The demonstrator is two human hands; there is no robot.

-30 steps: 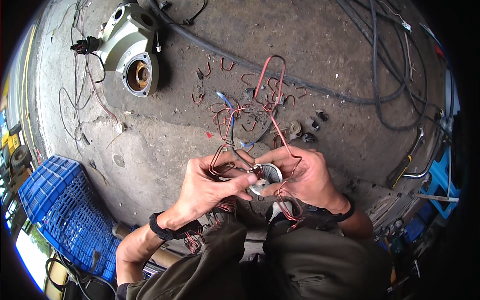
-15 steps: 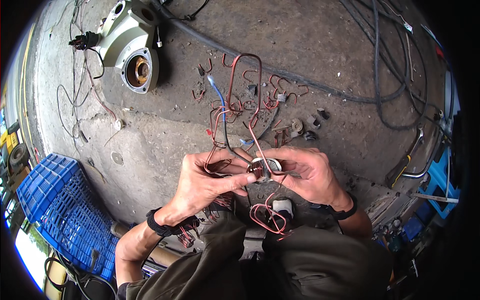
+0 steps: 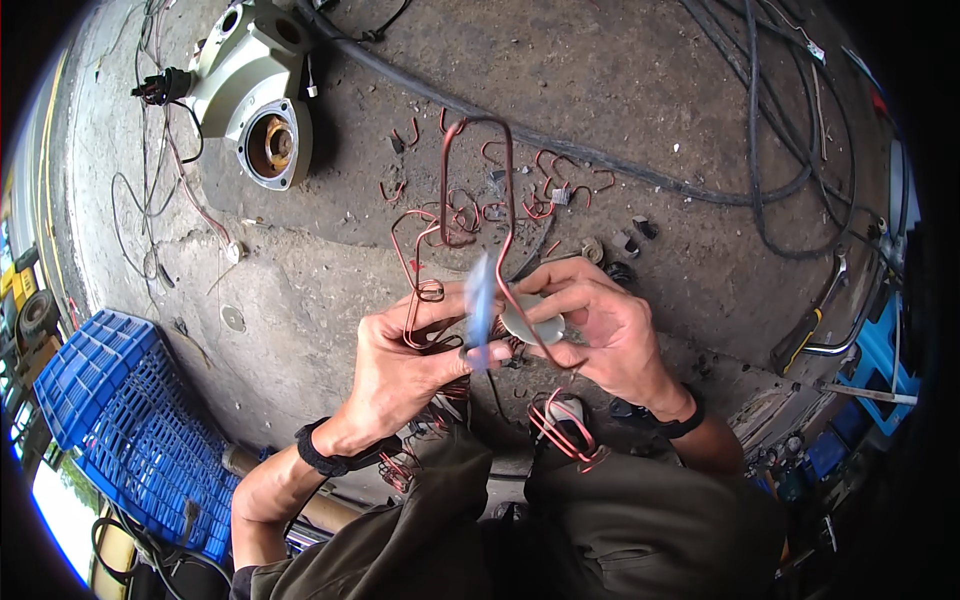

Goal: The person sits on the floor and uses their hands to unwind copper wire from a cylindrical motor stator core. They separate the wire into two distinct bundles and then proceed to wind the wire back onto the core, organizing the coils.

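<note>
Between my two hands is a small round metal core (image 3: 541,324), its flat grey face toward me. Copper wire (image 3: 511,200) runs from it and rises in a tall bent loop; another bundle of copper wire (image 3: 568,424) hangs below. My right hand (image 3: 620,335) is closed round the core's right side. My left hand (image 3: 393,345), thumb and fingers pinched, grips thin copper wires at its left side. A blue-sleeved wire end (image 3: 480,310), smeared by motion, passes in front of the left fingertips. Fingers hide part of the core.
Copper offcuts (image 3: 550,180) and dark scraps litter the concrete ahead. A grey metal housing (image 3: 275,100) sits at the far left. Blue plastic crates (image 3: 140,430) stand at the near left. Black cable (image 3: 600,160) crosses the floor; a screwdriver (image 3: 797,345) lies at right.
The core has turned, from its ribbed side to its flat grey face. The blue wire end has swung down across my left fingers, and my right hand has risen slightly.
</note>
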